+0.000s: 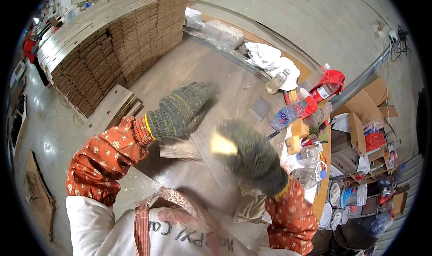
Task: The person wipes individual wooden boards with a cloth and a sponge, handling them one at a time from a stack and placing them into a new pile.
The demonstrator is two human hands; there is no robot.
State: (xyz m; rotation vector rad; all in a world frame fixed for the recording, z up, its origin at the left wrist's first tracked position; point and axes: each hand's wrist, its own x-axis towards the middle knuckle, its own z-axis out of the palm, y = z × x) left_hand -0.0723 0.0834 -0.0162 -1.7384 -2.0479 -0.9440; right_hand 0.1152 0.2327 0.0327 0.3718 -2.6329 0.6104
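Blur softens the right gloved hand [253,158], curled around a pale-yellow sponge block [223,145]; the left gloved hand [182,110] angles inward, fingertips indistinct, grip impossible to tell, wood-grain strip [208,151] between them.

The right hand [254,159], toward four o'clock from centre, is motion-blurred; the pale yellow block [223,145] it holds is smeared too, perhaps a sponge. Toward ten o'clock, the left hand's [182,110] fingertips blur, and its glove hides whether anything lies beneath. The grey strip [208,153] between them is partly covered by the right hand's block. At five o'clock, the right sleeve [292,220] is cut off by the lower edge. Far items [30,47] near ten o'clock are too small to tell.
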